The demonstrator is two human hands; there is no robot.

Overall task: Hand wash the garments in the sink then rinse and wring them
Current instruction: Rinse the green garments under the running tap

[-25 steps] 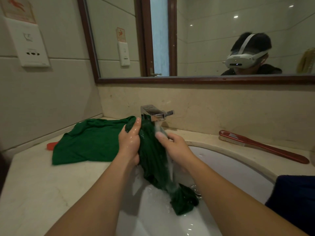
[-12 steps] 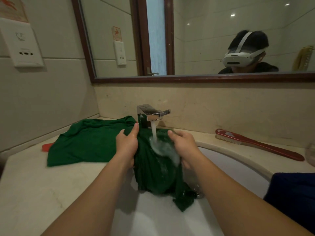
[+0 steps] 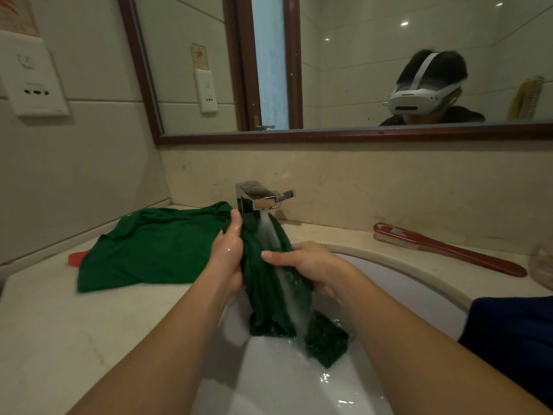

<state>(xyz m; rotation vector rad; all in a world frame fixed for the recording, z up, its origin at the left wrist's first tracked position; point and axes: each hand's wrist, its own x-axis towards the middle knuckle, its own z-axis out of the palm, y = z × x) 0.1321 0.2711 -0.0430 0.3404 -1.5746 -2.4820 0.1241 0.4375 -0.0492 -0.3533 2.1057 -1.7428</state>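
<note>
Green garment [image 3: 167, 244]: half spread on the surface [image 3: 45, 324], half bunched under the running tap [image 3: 260, 196] over the sink [image 3: 419, 298], left hand [image 3: 227, 253] and right hand [image 3: 308, 265] each curled round wet fabric; judged mid-rinse, wringing not yet done, dark blue garment [image 3: 508, 339] seemingly yet to be washed.

Two hands: left hand [image 3: 227, 250], right hand [image 3: 308, 265]. One green garment [image 3: 155, 244], one blue cloth [image 3: 508, 333], one red brush [image 3: 449, 250], one tap [image 3: 257, 196], one sink [image 3: 284, 384].

Dark green garment [image 3: 167, 247], white sink [image 3: 299, 381], chrome faucet [image 3: 257, 196], red brush [image 3: 449, 253], cream marble counter [image 3: 59, 319]
</note>
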